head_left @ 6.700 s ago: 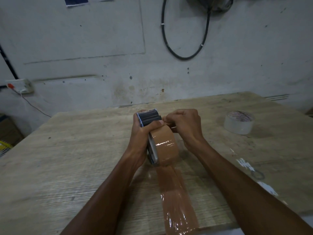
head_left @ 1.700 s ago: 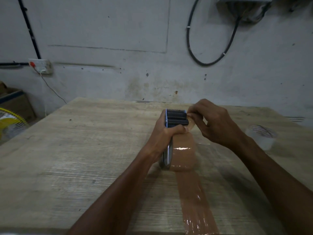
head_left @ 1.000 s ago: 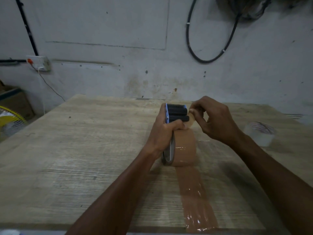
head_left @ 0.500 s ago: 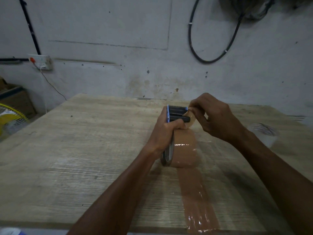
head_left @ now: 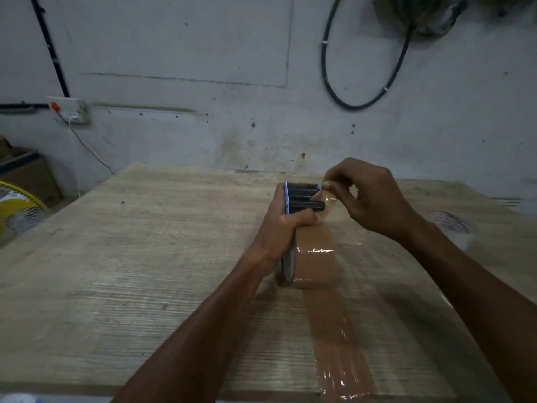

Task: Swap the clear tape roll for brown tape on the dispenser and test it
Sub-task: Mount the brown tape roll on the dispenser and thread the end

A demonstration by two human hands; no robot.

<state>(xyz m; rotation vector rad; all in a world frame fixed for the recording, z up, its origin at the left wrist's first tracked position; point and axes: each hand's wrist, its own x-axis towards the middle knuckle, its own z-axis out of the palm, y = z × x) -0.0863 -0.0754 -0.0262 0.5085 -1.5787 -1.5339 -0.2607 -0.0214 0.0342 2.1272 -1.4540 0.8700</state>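
Note:
The tape dispenser (head_left: 302,196) stands on the wooden table (head_left: 145,257) with the brown tape roll (head_left: 315,257) mounted on it. My left hand (head_left: 283,231) grips the dispenser's frame from the left. My right hand (head_left: 369,196) pinches the loose end of the brown tape (head_left: 328,200) beside the dispenser's black roller and toothed blade. A strip of brown tape (head_left: 337,341) lies stuck on the table, running from the roll to the near edge. The clear tape roll (head_left: 450,225) lies on the table at the right, blurred.
A grey wall stands behind the table, with a looped black cable (head_left: 363,82) and a socket (head_left: 71,110). A yellow fan (head_left: 17,210) and a cardboard box (head_left: 26,173) sit on the floor at the left.
My right hand has drawn the brown tape's end up past the black roller toward the blade. My left hand and the dispenser stay where they were.

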